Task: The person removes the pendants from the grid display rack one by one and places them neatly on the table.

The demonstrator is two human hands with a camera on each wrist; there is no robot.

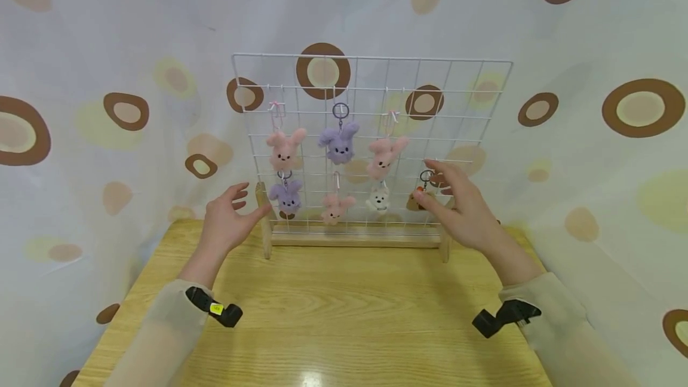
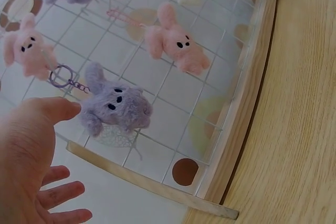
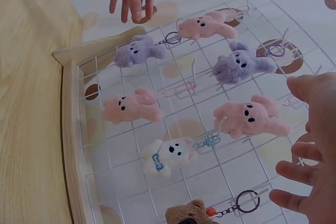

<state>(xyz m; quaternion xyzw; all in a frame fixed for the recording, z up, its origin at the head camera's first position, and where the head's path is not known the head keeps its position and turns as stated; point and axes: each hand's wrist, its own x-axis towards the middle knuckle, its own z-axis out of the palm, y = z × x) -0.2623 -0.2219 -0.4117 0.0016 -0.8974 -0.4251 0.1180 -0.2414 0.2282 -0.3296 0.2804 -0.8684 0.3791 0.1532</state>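
Several plush keychains hang from hooks on a white wire grid (image 1: 371,117). My left hand (image 1: 228,223) is spread beside the grid's left edge, holding nothing; in the left wrist view its thumb lies close to the lower purple bunny keychain (image 2: 118,100). On the other side, my right hand (image 1: 466,211) is near a brown plush animal keychain (image 1: 414,202), partly covered by the thumb in the head view. The right wrist view has those fingers apart from the brown plush (image 3: 186,213). Between the hands hang a pink bunny (image 1: 334,209) and a white plush dog (image 1: 378,199).
A wooden stand (image 1: 355,236) holds the grid upright at the back of a wood-grain table (image 1: 333,309). Above hang two pink bunnies, one at left (image 1: 283,151), one at right (image 1: 383,159), around a purple bunny (image 1: 341,145). A spotted cloth (image 1: 107,46) hangs behind.
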